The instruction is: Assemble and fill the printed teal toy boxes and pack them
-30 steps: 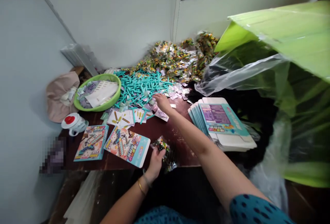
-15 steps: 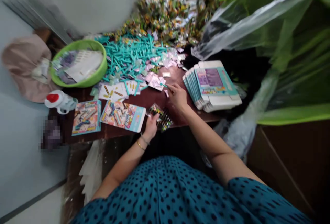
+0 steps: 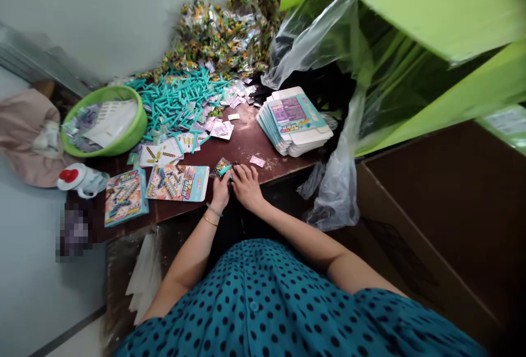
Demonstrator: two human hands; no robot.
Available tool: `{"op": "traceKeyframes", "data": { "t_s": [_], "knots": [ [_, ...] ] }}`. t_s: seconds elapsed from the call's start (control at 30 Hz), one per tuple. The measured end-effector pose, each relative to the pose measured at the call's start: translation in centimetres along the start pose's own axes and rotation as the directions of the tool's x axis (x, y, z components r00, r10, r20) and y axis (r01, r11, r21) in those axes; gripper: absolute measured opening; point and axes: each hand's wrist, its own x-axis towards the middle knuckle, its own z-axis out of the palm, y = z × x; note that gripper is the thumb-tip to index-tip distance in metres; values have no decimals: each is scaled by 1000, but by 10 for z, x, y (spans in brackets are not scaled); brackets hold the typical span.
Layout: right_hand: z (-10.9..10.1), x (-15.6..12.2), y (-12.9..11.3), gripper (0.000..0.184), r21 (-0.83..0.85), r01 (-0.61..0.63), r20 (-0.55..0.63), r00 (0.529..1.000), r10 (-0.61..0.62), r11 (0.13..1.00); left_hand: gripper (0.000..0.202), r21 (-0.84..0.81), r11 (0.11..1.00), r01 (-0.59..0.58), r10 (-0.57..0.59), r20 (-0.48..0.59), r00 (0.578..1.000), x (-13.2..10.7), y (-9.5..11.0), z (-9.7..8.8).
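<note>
At the table's front edge my two hands are together. My left hand [image 3: 221, 191] is closed on a clear packet [image 3: 222, 163] of small dark and coloured pieces. A turquoise stick [image 3: 224, 170] lies against the packet, between the hands. My right hand [image 3: 247, 187] presses its bent fingers onto the same packet and stick, hiding part of both. Just beyond the right fingers a small pink sachet [image 3: 257, 161] lies on the table. Left of my hands are a flat printed carton [image 3: 177, 183] and a filled-out printed box [image 3: 126, 195].
Turquoise sticks [image 3: 176, 97] lie heaped behind, with packets of coloured pieces [image 3: 222, 34] piled by the wall. A green basin [image 3: 139, 127] and a red-lidded bottle [image 3: 82, 179] stand left. Flat cartons [image 3: 293, 119] are stacked right, near a plastic-lined green bin [image 3: 444, 110].
My right hand has come back from the loose sachets with a turquoise stick and joined my left hand at the packet. The whole view has shifted.
</note>
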Motion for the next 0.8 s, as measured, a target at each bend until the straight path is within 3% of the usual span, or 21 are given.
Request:
{"op": "traceKeyframes", "data": {
  "t_s": [0.07,0.13,0.27,0.37,0.47,0.6,0.73,0.8],
  "knots": [
    [4,-6,7,52,132,-16,-22,1000,19,991,33,4,1000,-4,4,7,1000,-4,2,2],
    [5,-14,13,61,330,-96,-58,991,122,939,34,3,1000,2,-2,5,1000,-12,2,5],
    [-10,-25,16,79,743,-214,0,948,319,634,34,42,999,-31,30,6,1000,-39,3,11],
    [-33,-30,13,69,890,-220,107,952,286,399,33,132,982,-136,138,-6,990,-61,10,12],
    [-50,-38,6,57,934,-267,208,946,247,236,34,215,957,-194,192,29,981,-78,18,11],
    [-48,-53,-7,46,940,-294,227,918,325,172,42,213,963,-164,150,82,985,-91,19,7],
    [-39,-63,-14,51,953,-251,169,904,393,168,46,209,974,-87,86,12,996,-93,9,5],
    [-37,-63,-11,54,957,-254,184,906,382,141,45,222,972,-82,76,33,997,-93,5,3]
  ]
}}
